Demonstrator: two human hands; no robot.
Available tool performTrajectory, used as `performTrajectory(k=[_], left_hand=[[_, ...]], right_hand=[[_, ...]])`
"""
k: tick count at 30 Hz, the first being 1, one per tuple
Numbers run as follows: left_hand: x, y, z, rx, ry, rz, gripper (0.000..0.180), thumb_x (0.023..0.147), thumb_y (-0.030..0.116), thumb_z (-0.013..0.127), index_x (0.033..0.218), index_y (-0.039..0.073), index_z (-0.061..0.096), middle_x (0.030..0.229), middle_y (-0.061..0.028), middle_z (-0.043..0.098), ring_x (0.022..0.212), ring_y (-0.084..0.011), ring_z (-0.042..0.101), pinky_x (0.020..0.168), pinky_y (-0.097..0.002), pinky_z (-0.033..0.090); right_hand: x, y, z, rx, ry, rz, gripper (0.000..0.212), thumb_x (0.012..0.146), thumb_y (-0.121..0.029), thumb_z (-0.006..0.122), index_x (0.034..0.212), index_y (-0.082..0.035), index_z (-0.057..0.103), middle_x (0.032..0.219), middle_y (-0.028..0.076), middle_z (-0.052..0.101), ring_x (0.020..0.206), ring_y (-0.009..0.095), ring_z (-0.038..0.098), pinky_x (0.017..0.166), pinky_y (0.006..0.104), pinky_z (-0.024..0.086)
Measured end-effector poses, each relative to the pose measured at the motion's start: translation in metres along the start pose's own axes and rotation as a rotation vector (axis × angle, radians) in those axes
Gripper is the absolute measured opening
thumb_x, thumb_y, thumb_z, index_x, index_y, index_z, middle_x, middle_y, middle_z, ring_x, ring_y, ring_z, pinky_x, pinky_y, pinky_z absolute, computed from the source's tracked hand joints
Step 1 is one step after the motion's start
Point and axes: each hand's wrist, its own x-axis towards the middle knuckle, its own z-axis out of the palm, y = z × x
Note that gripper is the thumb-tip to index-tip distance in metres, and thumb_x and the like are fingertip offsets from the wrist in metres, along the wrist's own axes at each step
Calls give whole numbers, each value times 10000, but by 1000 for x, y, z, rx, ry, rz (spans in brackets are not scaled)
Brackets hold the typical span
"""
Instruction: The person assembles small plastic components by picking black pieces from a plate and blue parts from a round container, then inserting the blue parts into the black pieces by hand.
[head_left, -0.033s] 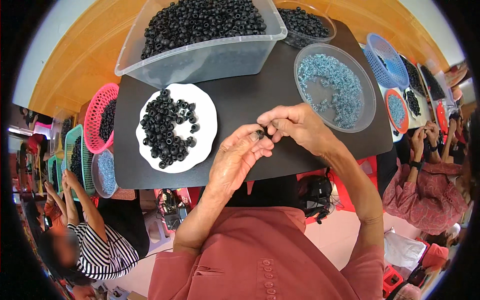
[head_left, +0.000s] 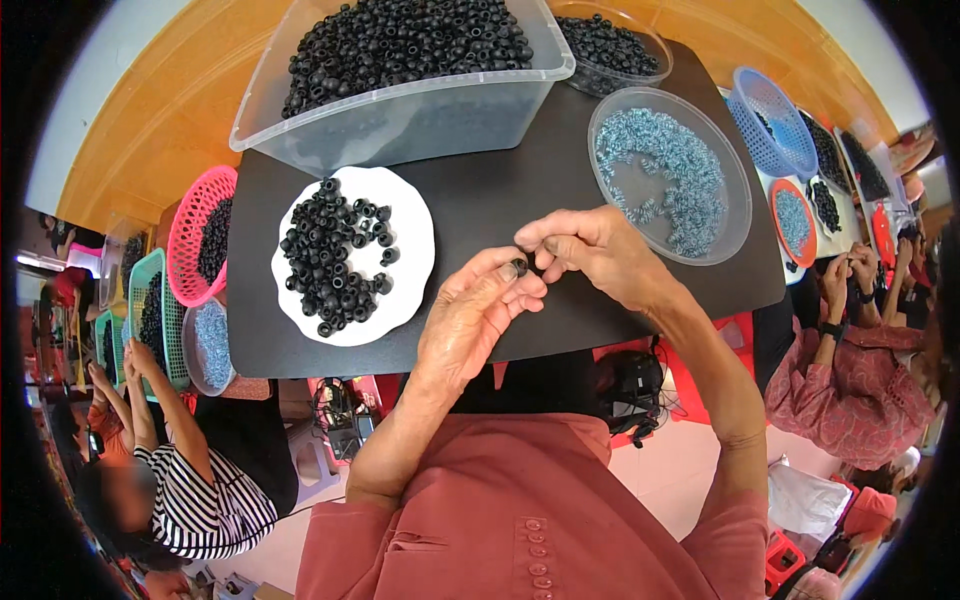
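My left hand [head_left: 485,305] pinches a small black plastic piece with a round hole [head_left: 519,267] between thumb and fingers, above the front part of the dark table. Right beside it, my right hand [head_left: 598,255] is closed, its thumb and fingertips pressed together against the piece. Something dark shows between the two hands, but what the right fingertips hold is too small to make out. To the left, a white scalloped plate [head_left: 412,225] carries a pile of the same hollow black pieces [head_left: 330,265]. A round clear tub [head_left: 738,200] of small bluish coil springs [head_left: 690,165] stands to the right.
A large clear bin [head_left: 400,130] full of black pieces fills the back of the table [head_left: 480,200], beside a round tub [head_left: 625,80] of more. Pink [head_left: 185,245] and blue baskets [head_left: 770,120] stand beyond the table's sides. Co-workers sit left [head_left: 215,490] and right [head_left: 850,390].
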Motion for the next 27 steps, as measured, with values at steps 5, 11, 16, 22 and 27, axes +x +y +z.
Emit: performTrajectory(k=[5,11,16,22,27], left_hand=[[2,1,-1,5,9,11,199,938,108,482,1077,-21,543,917,-134,640,843,-189,626,774,-317,505],[2,-1,-2,15,-17,36,206,943,113,472,1077,-30,535,906,-119,631,838,-173,614,759,-302,496],[1,-2,-3,25,-18,60,223,945,115,469,1095,-40,527,912,-117,629,843,-167,609,758,-299,498],[1,-2,0,38,22,63,234,925,144,515,1078,-33,531,896,-125,633,830,-199,615,782,-339,503],[1,-2,-5,31,-12,64,210,943,112,471,1079,-37,529,920,-122,630,836,-177,623,769,-311,516]], right_hand=[[1,-10,4,22,90,41,152,884,-25,524,998,37,603,808,73,630,666,97,588,566,224,513],[2,-7,6,-6,58,-15,110,852,-40,596,920,32,643,728,50,632,569,68,562,494,198,484],[1,-7,11,-89,63,-98,92,845,-20,593,867,14,676,741,31,623,612,61,564,538,194,476],[-2,-5,18,-52,50,-226,85,839,6,585,895,22,647,793,29,606,679,66,577,601,190,478],[-4,3,24,41,103,-198,52,826,39,587,874,40,606,851,56,603,717,81,598,607,200,490]])
